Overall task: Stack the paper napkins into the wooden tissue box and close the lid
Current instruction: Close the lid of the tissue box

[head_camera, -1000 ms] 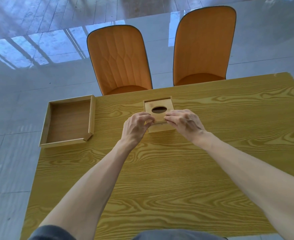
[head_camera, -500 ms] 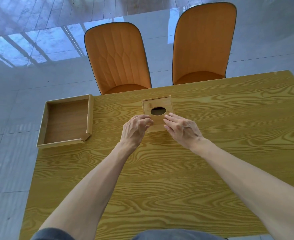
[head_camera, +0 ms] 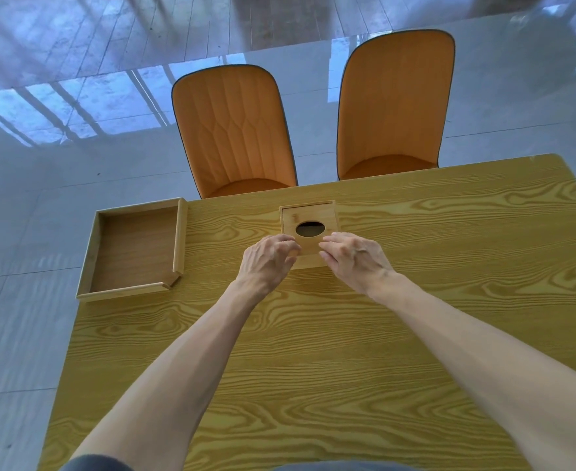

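The wooden tissue box (head_camera: 334,212) stands at the table's far middle. Its lid (head_camera: 290,215) lies flat across the top, and the round hole (head_camera: 310,229) in it looks dark. No napkins show anywhere. My left hand (head_camera: 268,263) is at the box's near-left corner, fingers curled, their tips touching the lid's near edge. My right hand (head_camera: 354,258) mirrors it at the near-right corner, its fingertips resting on the lid. Neither hand wraps around anything. The box's front wall is mostly hidden behind my fingers.
A shallow wooden tray (head_camera: 181,239) with nothing in it sits at the table's far-left corner. Two orange chairs (head_camera: 232,130) (head_camera: 395,107) stand behind the far edge. The wooden table (head_camera: 313,334) stretches towards me under my forearms.
Both hands have drawn back slightly from the middle of the lid to its near edge. The lid now sits square on the box. My head tilted, which shifted the view.
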The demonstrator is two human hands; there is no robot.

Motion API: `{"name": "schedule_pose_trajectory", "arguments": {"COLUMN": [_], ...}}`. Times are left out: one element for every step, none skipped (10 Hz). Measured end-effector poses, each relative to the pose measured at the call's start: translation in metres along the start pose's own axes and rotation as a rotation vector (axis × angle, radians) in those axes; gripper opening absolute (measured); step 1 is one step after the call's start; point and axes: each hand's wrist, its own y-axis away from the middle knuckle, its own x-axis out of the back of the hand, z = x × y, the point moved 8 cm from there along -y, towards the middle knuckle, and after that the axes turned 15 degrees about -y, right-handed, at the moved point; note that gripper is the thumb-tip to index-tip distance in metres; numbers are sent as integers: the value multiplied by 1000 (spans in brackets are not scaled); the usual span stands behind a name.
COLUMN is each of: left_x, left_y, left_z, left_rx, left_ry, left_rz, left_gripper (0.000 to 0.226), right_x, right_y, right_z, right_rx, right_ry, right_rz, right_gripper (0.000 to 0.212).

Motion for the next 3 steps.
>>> {"name": "schedule_pose_trajectory", "arguments": {"left_x": [7,10,34], "left_y": [-4,-5,-11], "left_z": [2,1,0], "left_rx": [-6,-17,-38], "left_ry": [27,1,-11], "left_rz": [-158,-415,-530], "left_gripper": [30,41,48], "right_x": [12,25,49], "right_y": [-6,-13,-24], "right_z": [-7,-18,-36], "right_rx": [-77,-159,-184], "right_ry": [39,41,93], "right_rz": [-60,-176,-211], "right_gripper": [36,36,38]}}
